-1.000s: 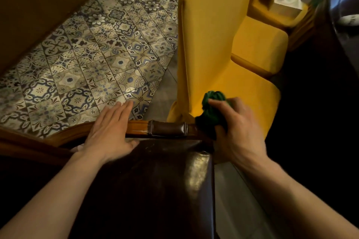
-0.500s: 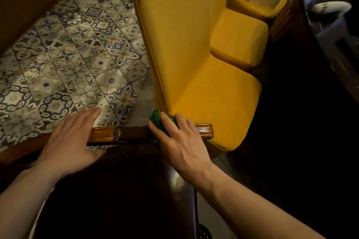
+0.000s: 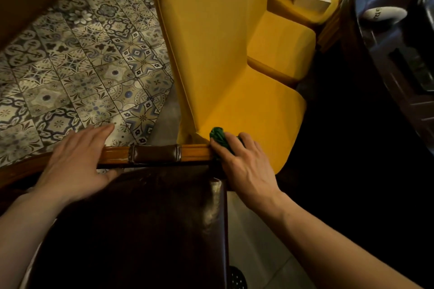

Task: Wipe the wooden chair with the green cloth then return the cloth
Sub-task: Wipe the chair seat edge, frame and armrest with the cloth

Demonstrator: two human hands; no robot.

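The wooden chair's armrest [image 3: 195, 153] runs across the lower middle, glossy brown wood with a dark leather pad in its centre. Its dark leather seat [image 3: 145, 223] fills the bottom of the view. My right hand [image 3: 244, 166] presses a bunched green cloth [image 3: 218, 135] onto the right end of the armrest, fingers curled over it. Only the cloth's upper part shows past my fingers. My left hand [image 3: 77, 162] lies flat on the left part of the armrest, fingers together, holding nothing.
A yellow covered chair [image 3: 225, 58] stands directly beyond the armrest, with a second yellow seat [image 3: 281, 40] behind it. A dark table [image 3: 397, 58] with a white dish lies at the right. Patterned floor tiles [image 3: 77, 65] spread to the left.
My right hand slid the cloth from the armrest's right end toward the middle, then back right to the end. My left hand stayed on the left part of the armrest.
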